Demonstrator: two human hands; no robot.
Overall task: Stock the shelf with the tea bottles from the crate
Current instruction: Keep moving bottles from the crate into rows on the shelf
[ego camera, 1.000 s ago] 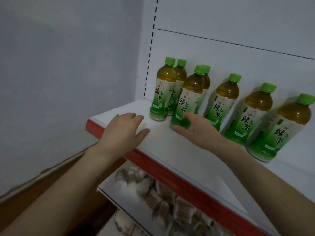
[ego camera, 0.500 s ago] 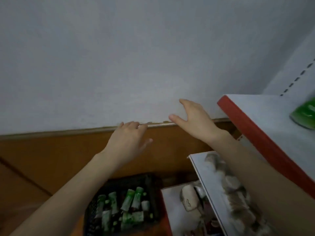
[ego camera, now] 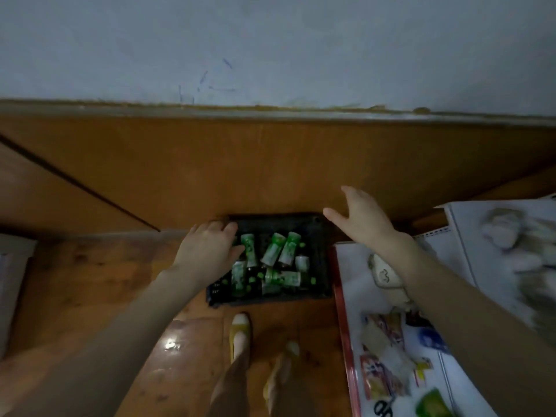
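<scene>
since the hands were at the upper shelf a second ago, the right one at the foot of a standing bottle, the view has swung off it and down, and both arms have followed toward the crate (ego camera: 324,260) on the floor (ego camera: 90,281). i read that as one placement finished and the next pickup beginning; the upper shelf itself is out of view now. the left hand (ego camera: 207,254) hangs over the crate's left edge, fingers loosely bent, covering that side of it; whether it touches the rim or a bottle i cannot tell. the right hand (ego camera: 361,219) is above the crate's far right corner, fingers spread, thumb out. the two are apart and neither holds anything. inside the crate the tea bottles (ego camera: 272,252) lie jumbled on their sides, green caps and green-and-white labels pointing every way, some stacked on others, too blurred to count. plenty are left, so the stocking looks far from done. just right of the crate runs a lower shelf (ego camera: 355,296) with a red front edge, carrying snack packets (ego camera: 382,329).
</scene>
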